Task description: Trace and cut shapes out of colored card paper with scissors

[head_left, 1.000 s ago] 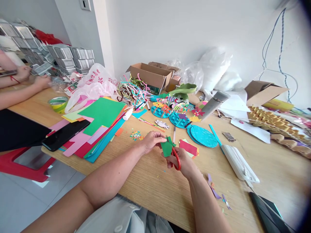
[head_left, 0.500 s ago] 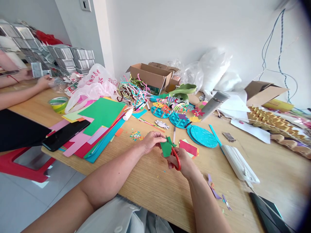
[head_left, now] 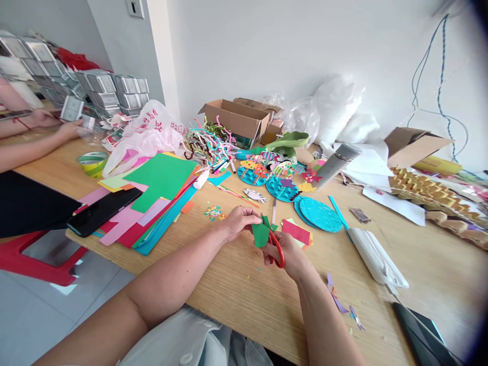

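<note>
A small piece of green paper (head_left: 261,235) is pinched at its upper left edge by my left hand (head_left: 241,222), closed above the wooden table. My right hand (head_left: 287,253) is wrapped round the handles of red-handled scissors (head_left: 281,252). The scissors' blades cross the green paper near my left fingertips. Just behind my right hand lie red and yellow paper pieces (head_left: 296,232). Tiny coloured paper scraps (head_left: 214,212) sit to the left of my left hand, and a pen (head_left: 274,211) lies beyond both hands.
Coloured paper sheets (head_left: 160,175) and a black phone (head_left: 102,211) lie left. Turquoise discs (head_left: 319,213), paper fish (head_left: 282,168), pipe cleaners (head_left: 209,145) and a grey bottle (head_left: 338,165) stand behind. A white power strip (head_left: 377,256) lies right. A co-worker's hands (head_left: 68,130) hold a small clear-and-grey box.
My hands, the green paper and the scissors stay almost still. At the far left, the co-worker's hands have shifted the small box slightly right and tilted it.
</note>
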Motion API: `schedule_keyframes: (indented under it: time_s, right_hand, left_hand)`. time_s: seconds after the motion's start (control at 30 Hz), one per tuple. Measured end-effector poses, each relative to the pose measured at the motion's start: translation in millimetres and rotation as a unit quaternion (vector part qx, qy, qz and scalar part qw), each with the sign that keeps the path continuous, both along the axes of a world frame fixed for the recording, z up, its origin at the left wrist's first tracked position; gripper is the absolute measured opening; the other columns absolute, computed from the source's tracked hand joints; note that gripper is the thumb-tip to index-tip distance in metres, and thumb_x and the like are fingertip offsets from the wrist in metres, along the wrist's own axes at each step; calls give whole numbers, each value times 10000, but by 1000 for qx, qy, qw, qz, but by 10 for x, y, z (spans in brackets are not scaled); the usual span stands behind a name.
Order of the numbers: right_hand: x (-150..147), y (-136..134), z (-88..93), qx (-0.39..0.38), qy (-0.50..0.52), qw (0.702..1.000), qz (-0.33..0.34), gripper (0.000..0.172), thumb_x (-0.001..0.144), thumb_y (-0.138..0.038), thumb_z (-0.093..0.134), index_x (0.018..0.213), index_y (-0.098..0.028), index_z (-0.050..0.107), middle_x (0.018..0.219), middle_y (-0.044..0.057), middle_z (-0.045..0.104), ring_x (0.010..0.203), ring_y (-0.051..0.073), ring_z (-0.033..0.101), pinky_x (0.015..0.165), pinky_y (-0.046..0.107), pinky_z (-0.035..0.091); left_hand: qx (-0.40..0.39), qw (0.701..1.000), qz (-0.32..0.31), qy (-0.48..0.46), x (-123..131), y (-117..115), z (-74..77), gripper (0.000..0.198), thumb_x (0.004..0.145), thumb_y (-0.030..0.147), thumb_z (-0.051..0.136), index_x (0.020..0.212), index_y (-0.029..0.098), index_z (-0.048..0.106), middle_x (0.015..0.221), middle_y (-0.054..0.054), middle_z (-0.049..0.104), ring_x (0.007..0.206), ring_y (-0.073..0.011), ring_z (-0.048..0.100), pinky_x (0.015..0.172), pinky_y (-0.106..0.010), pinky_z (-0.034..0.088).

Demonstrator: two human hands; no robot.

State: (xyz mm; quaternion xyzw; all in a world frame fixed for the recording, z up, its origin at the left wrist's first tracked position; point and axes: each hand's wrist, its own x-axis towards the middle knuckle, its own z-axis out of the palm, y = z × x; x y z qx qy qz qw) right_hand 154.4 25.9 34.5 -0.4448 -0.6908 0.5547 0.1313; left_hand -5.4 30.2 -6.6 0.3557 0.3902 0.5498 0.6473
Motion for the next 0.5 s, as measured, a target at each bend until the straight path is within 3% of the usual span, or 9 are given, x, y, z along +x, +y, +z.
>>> schedule_keyframes:
  time_s: [0.33, 0.5]
  right_hand:
    - [4, 7, -27, 0, -1, 1000, -8, 235, 627, -347, 648, 555, -195, 483, 396, -29, 548, 360, 83, 412, 394, 209, 250]
    - [1, 9, -21, 13, -9, 1000, -2, 273, 663, -350, 645, 513, -194, 480, 394, -24, 540, 367, 81, 402, 400, 214, 259]
  left_hand:
    - [-10, 999, -45, 10, -14, -23, 31, 248, 543, 309, 737, 597, 123, 582, 595, 0, 570, 545, -91, 515, 546, -219, 382]
    - [-35, 999, -18, -8, -12, -14, 24, 239, 515, 270, 745, 654, 115, 628, 622, -10, 608, 548, -96, 538, 548, -223, 394]
